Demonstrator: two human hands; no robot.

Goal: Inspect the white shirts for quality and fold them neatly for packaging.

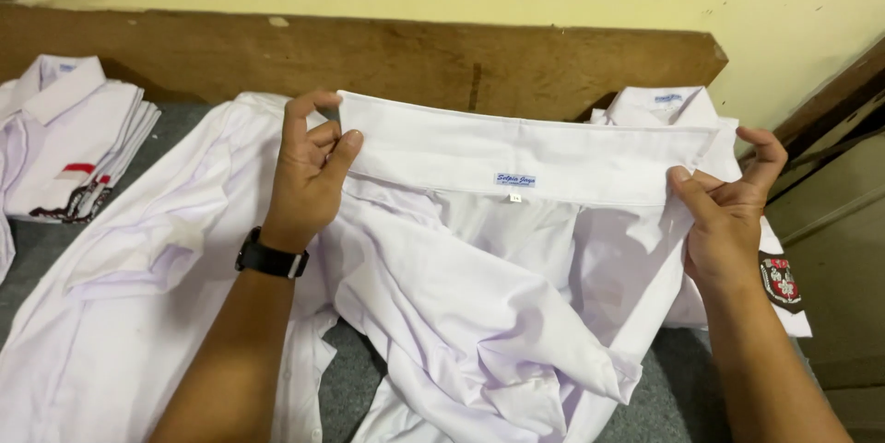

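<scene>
I hold a white shirt (479,314) up by its collar (525,153), stretched flat between both hands. My left hand (309,176), with a black watch on the wrist, pinches the collar's left end. My right hand (728,203) pinches the right end. A small blue label sits at the middle of the collar's inside. The shirt's body hangs crumpled below onto the grey table surface (350,378).
Another white shirt (138,277) lies spread at the left under my left arm. A stack of folded white shirts (74,129) sits far left. More folded shirts with a red-and-black badge (782,279) lie behind my right hand. A wooden board (415,56) backs the table.
</scene>
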